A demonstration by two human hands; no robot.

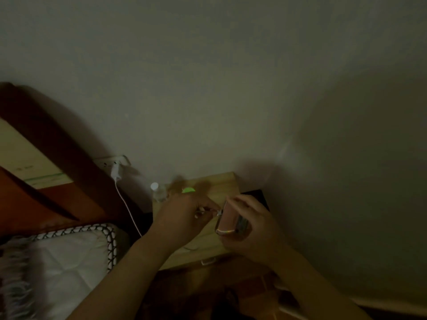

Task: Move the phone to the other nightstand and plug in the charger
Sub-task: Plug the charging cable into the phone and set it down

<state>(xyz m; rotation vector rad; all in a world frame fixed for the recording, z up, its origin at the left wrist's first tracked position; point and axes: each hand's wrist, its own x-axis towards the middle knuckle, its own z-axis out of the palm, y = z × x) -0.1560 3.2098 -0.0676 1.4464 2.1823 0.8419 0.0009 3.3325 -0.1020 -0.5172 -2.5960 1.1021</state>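
Your forearms reach in from the bottom edge and meet over the worktop (208,248), a pale wooden nightstand against the wall. Your right hand (248,227) is wrapped around the phone (227,219), holding it up off the wood with its pinkish back showing. Your left hand (182,218) pinches the plug (218,212) of the cable (128,209) at the phone's near edge; in this dim, blurred view you cannot tell whether the plug is seated. The white cable runs from behind your left wrist up to the charger (115,173), which sits in a wall socket (111,161) beside the headboard (46,139). A small clear bottle (158,192) stands at the worktop's back left corner, with something bright green (188,190) just beside it. The mattress (69,257) lies at lower left.
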